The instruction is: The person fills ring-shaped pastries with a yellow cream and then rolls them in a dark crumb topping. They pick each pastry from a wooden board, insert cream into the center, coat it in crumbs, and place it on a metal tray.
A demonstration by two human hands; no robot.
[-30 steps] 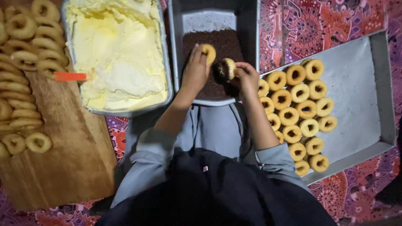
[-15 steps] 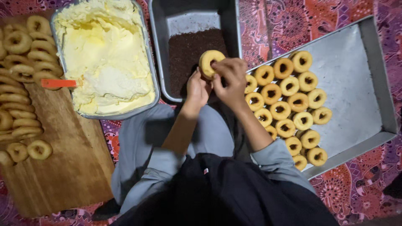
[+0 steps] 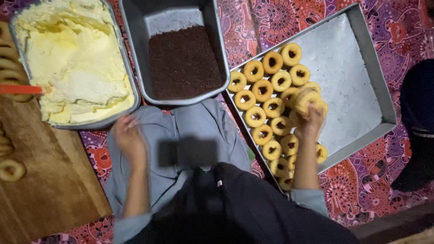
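My right hand point(image 3: 310, 118) holds a ring-shaped doughnut point(image 3: 308, 99) over the rows of doughnuts in the large metal tray point(image 3: 357, 90) on the right. My left hand point(image 3: 129, 135) hovers blurred above my grey-clad knee, near the front edge of the cream tray; its fingers look loosely curled with nothing seen in them. A metal pan of dark chocolate sprinkles point(image 3: 183, 61) stands straight ahead. To its left is a pan of pale yellow cream point(image 3: 68, 63).
A wooden board point(image 3: 40, 180) at the left carries plain doughnuts point(image 3: 11, 171) along its edge. An orange-handled tool point(image 3: 20, 89) lies across the cream pan's rim. A patterned purple-red cloth point(image 3: 361, 190) covers the floor. Someone's dark clothing point(image 3: 418, 117) shows at the right edge.
Both hands left the sprinkle pan. My right hand carried the doughnut right, over the tray of doughnuts. My left hand let go and swung left and down toward my knee.
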